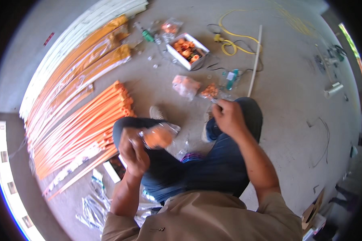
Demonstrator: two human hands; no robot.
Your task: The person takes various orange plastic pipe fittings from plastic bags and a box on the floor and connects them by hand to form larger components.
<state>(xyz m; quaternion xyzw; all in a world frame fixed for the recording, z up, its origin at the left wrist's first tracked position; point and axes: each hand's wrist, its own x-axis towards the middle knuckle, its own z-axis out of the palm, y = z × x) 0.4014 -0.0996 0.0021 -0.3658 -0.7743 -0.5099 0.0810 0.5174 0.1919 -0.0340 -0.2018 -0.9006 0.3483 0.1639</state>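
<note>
My left hand (133,149) is closed on a clear plastic bag with orange pieces in it (158,137), held above my left knee and slightly blurred. Over my right knee, the fingers of my right hand (228,116) are pinched together. Something thin or clear may be at their tips, too small to name. Just beyond that hand lies a clear bag of small orange pieces (210,91). Left of it on the floor sits a larger plastic bag with pinkish-orange contents (186,86).
Orange pipes (80,128) lie stacked at the left, beside brown-wrapped bundles (96,60) and white lengths (74,34). Ahead stand a white box of orange fittings (175,53), a green-handled tool (147,35), a yellow cable (241,46) and a white pipe (255,64). Crumpled plastic (94,207) lies left.
</note>
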